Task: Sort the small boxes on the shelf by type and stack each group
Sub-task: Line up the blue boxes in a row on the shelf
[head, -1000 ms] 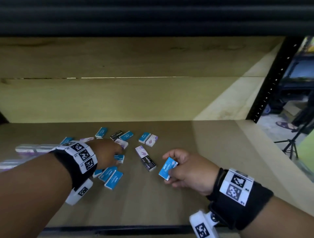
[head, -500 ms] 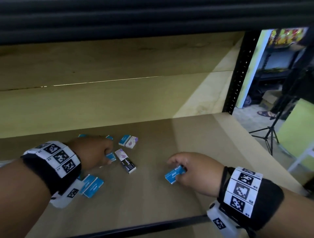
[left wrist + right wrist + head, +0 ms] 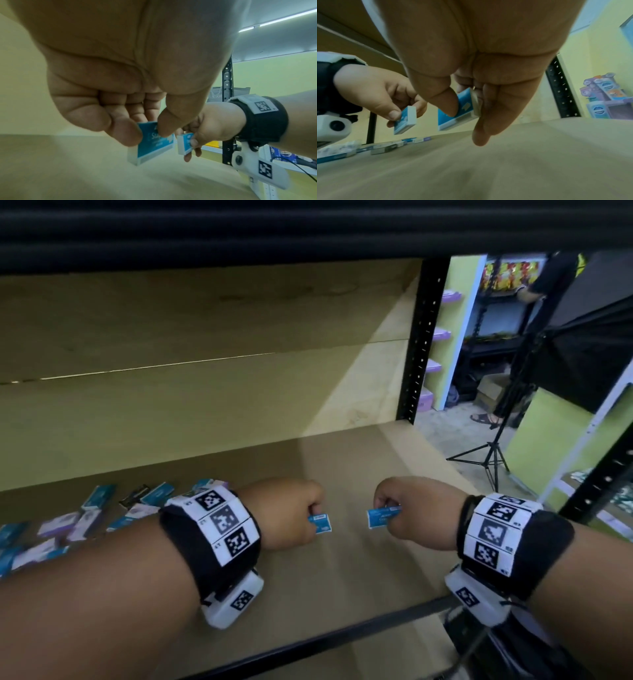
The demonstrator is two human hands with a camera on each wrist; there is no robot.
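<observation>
My left hand pinches a small blue box between thumb and fingers, a little above the shelf board. In the left wrist view that blue box hangs tilted under my thumb. My right hand pinches a second blue box of the same kind, held close to the first. In the right wrist view its blue box sits between thumb and fingers, with the left hand's box beside it. A scatter of blue, white-purple and black small boxes lies at the shelf's left.
A black upright post bounds the shelf on the right, a black rail its front edge. Beyond stand a tripod, further shelving and a person's sandalled foot. The board above hangs low.
My left hand has left the pile carrying a blue box and moved right toward my right hand. My right hand still holds its blue box. The view has swung to the right.
</observation>
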